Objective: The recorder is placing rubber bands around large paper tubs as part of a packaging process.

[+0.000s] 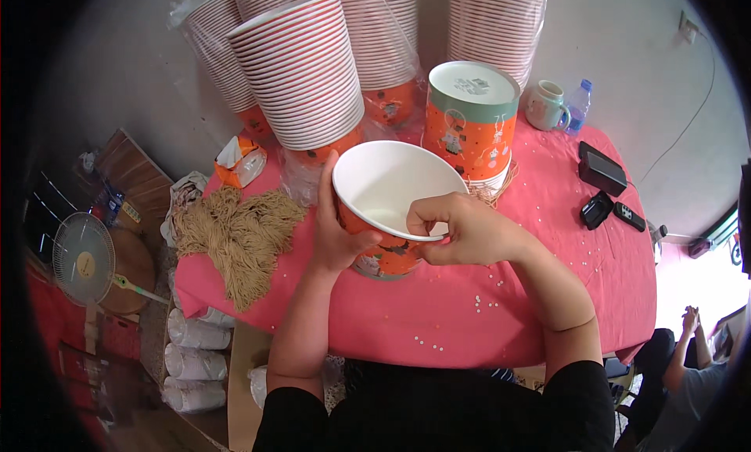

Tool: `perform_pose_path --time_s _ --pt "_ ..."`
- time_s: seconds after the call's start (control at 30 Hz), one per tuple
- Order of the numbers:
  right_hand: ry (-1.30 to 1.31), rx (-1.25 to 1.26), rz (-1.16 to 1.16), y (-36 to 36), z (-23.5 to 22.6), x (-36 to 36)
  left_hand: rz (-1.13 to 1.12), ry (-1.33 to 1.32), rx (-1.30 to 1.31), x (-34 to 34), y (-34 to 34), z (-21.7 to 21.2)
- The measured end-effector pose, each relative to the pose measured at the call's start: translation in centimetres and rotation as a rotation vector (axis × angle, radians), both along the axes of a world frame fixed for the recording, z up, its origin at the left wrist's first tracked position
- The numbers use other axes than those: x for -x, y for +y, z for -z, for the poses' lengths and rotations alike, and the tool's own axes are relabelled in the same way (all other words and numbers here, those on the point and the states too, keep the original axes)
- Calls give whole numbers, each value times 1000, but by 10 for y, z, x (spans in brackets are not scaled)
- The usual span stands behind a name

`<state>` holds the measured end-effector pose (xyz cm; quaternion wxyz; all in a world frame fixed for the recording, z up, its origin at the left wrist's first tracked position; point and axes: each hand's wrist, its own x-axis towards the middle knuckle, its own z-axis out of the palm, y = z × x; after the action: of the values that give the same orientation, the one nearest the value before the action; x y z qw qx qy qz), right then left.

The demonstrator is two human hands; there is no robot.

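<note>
A large paper bucket, white inside and orange with printed figures outside, stands tilted over the red-covered table in front of me. My left hand clasps its left side, with the thumb across the front and the fingers along the wall. At the front right of the rim, my right hand has curled fingers inside the bucket and the thumb outside, pinching the wall between them. Whether anything small is also in those fingers is hidden. Left of the bucket lies a heap of tan cords.
Tall stacks of nested buckets line the wall. An upside-down stack with a green band stands behind right. Beyond it are a mug, a bottle and a black box. Small white discs dot the red tablecloth.
</note>
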<state>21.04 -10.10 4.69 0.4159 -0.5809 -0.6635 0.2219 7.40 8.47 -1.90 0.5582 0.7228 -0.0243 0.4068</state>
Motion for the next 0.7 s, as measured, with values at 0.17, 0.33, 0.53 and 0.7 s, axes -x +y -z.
perform_pose_path --time_s 0.17,0.33,0.53,0.7 --pt "-147 29 -2 -3 -2 5 69 -13 20 -1 3 3" --pt "-389 -2 -66 -17 -14 4 105 6 47 2 3 1" --pt "-139 -50 -65 -41 -37 -28 177 2 87 4 0 0" --pt "-433 -18 338 -46 -34 -45 256 -22 142 10 0 1"
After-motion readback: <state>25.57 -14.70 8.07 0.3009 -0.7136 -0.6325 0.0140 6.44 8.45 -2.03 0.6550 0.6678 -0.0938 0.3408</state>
